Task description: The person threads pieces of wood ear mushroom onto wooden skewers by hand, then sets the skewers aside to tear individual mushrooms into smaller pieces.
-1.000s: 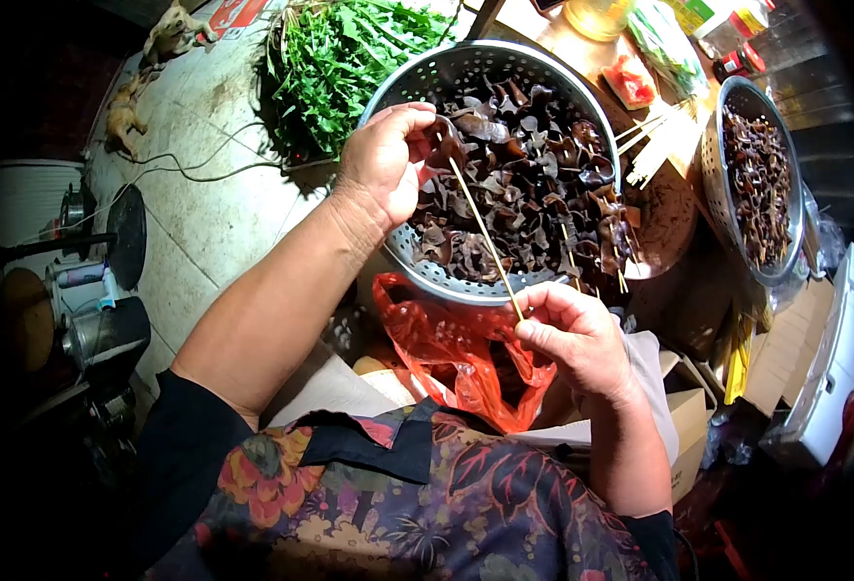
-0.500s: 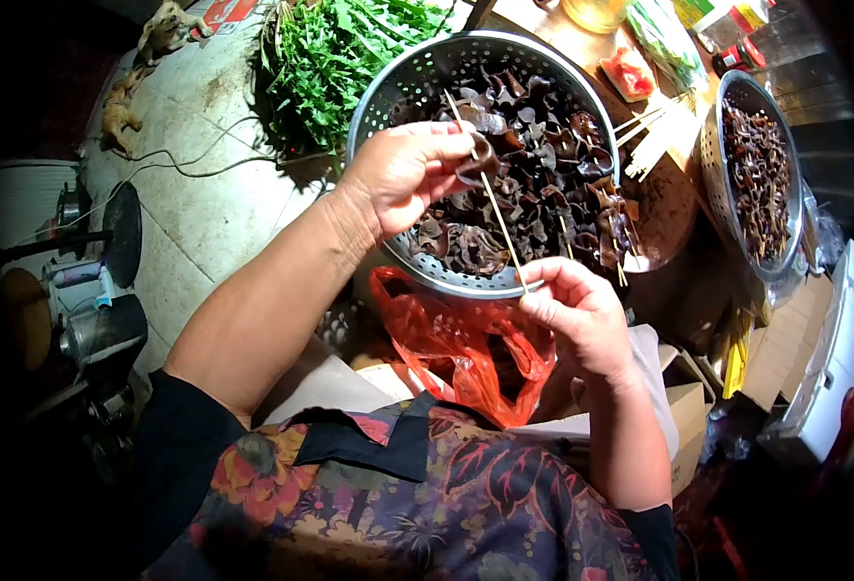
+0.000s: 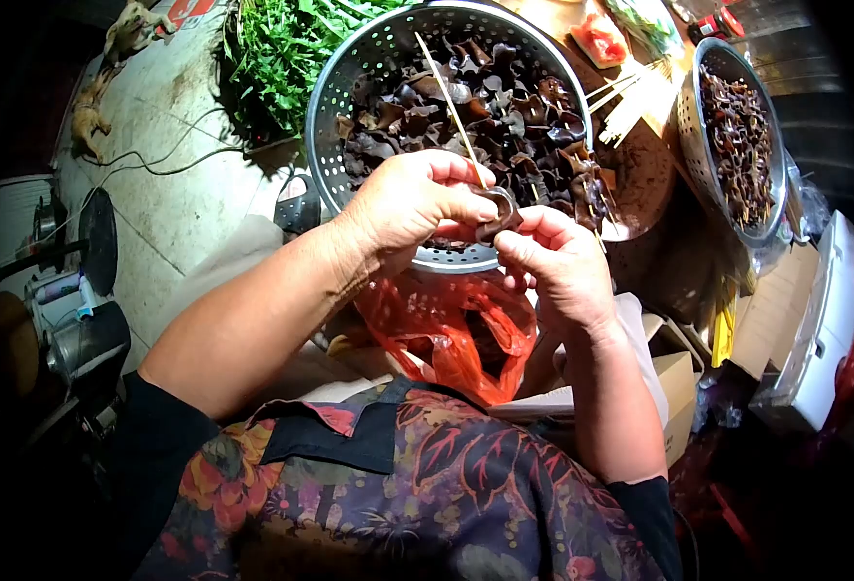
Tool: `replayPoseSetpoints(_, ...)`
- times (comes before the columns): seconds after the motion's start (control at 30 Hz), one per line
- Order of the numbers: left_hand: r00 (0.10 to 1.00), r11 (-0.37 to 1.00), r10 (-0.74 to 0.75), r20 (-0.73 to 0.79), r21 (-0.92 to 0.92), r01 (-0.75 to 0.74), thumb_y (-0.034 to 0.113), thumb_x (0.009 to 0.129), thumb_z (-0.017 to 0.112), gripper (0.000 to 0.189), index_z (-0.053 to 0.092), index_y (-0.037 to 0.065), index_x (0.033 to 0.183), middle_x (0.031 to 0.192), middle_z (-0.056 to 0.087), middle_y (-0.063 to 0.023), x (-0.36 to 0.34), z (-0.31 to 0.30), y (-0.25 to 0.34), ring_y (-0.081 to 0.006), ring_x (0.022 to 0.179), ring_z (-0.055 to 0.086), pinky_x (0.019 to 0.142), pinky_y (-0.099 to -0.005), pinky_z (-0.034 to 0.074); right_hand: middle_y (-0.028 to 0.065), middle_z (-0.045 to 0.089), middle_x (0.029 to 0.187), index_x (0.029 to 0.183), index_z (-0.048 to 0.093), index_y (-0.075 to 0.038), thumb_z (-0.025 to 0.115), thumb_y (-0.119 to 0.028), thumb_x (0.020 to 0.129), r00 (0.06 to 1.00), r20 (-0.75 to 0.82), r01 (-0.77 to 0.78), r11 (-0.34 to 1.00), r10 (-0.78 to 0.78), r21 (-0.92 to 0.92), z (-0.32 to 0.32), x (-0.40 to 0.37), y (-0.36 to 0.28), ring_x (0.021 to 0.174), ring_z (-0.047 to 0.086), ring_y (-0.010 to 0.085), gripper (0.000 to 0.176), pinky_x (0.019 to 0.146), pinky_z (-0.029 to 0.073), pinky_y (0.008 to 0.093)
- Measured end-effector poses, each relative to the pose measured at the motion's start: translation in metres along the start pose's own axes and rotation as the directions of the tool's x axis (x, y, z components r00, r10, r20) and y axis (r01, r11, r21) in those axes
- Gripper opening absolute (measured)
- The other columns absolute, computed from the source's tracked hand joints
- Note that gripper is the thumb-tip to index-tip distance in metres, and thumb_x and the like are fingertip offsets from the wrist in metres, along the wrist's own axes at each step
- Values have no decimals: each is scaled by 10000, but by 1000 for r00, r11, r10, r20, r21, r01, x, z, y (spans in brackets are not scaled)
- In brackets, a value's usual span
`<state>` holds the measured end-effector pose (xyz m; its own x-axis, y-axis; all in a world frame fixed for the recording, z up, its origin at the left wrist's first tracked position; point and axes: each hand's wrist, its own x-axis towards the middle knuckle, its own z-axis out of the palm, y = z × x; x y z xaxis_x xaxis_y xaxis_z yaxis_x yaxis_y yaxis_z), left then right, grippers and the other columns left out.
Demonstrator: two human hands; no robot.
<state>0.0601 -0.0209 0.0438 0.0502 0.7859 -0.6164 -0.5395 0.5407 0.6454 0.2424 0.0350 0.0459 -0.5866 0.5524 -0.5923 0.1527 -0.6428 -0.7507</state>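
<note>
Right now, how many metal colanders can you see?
2: a large colander at the upper middle, and a second colander at the upper right. More could be hidden in the dark edges.

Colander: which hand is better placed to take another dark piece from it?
Probably the left hand: it overlaps the colander, right beside the dark pieces, while the right hand lies mostly outside the rim.

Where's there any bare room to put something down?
Bare tiled floor shows between the black disc and the green leaves, though cables cross it. It's crowded at the big colander: it holds lots of dark fungus, and the left hand and right hand are at its near side.
</note>
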Motion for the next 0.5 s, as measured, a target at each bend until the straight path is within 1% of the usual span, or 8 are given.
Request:
replayPoseSetpoints(0.07, 998, 998, 53, -38, 26, -52, 35, 770, 673, 254, 588, 19, 1009, 911, 627, -65, 2, -4, 1, -157, 838, 621, 770, -302, 506, -6, 575, 709, 949, 594, -30, 667, -88, 820, 1000, 19, 3, 1000, -3, -8, -1, 0, 1, 536, 502, 49, 159, 479, 415, 185)
replayPoseSetpoints(0.1, 998, 998, 52, -38, 26, -51, 35, 770, 673, 254, 588, 19, 1009, 911, 627, -65, 3, -6, 0, -157, 838, 621, 770, -302, 506, -5, 577, 715, 936, 592, -30, 668, -90, 820, 999, 37, 5, 1000, -5, -15, -1, 0, 2, 536, 502, 50, 151, 480, 413, 184)
replayPoseSetpoints(0.2, 997, 997, 71, -40, -26, -72, 63, 788, 669, 233, 590, 25, 1003, 917, 621, -51, 3, -7, 0, -145, 831, 618, 759, -277, 505, -4, 577, 721, 927, 589, -29, 665, -91, 822, 998, 54, 28, 999, -27, -28, 1, 0, 0, 537, 504, 52, 143, 479, 410, 186)
replayPoseSetpoints(0.3, 997, 998, 67, -36, -15, -68, 94, 810, 655, 210, 589, 37, 1001, 902, 609, -35, 3, -6, 6, -138, 811, 614, 751, -284, 509, -4, 578, 720, 922, 591, -28, 664, -90, 822, 997, 71, 22, 999, -21, -24, -2, 0, 1, 535, 507, 56, 138, 475, 409, 187)
replayPoseSetpoints(0.33, 999, 999, 37, -8, 3, -37, 116, 826, 643, 194, 586, 46, 997, 888, 598, -28, 4, -7, 11, -132, 790, 608, 729, -294, 517, -4, 578, 720, 922, 591, -28, 664, -90, 822, 997, 71, 19, 1000, -18, -22, -2, 0, 1, 535, 507, 56, 138, 475, 409, 187)
replayPoseSetpoints(0.37, 998, 997, 66, -17, 50, -65, 112, 822, 646, 193, 582, 48, 993, 881, 596, -27, 5, -8, 12, -134, 785, 607, 701, -306, 524, -8, 577, 723, 921, 595, -27, 668, -93, 819, 996, 88, 4, 999, -1, -42, -2, -1, -1, 553, 507, 53, 142, 490, 408, 184)
replayPoseSetpoints(0.43, 996, 993, 89, 5, 71, -89, 106, 820, 647, 190, 581, 44, 987, 883, 595, -33, 7, -13, 13, -137, 779, 605, 692, -309, 527, -11, 577, 726, 919, 598, -26, 672, -96, 817, 994, 107, -15, 998, 22, -62, 0, -3, -5, 570, 507, 51, 145, 505, 408, 181)
replayPoseSetpoints(0.5, 998, 994, 69, 2, 83, -68, 84, 820, 644, 182, 581, 43, 986, 870, 594, -34, 8, -12, 11, -133, 767, 605, 683, -298, 525, -19, 578, 735, 920, 606, -27, 683, -114, 811, 990, 137, -20, 997, 30, -78, 3, -3, -9, 611, 502, 41, 159, 541, 402, 174)
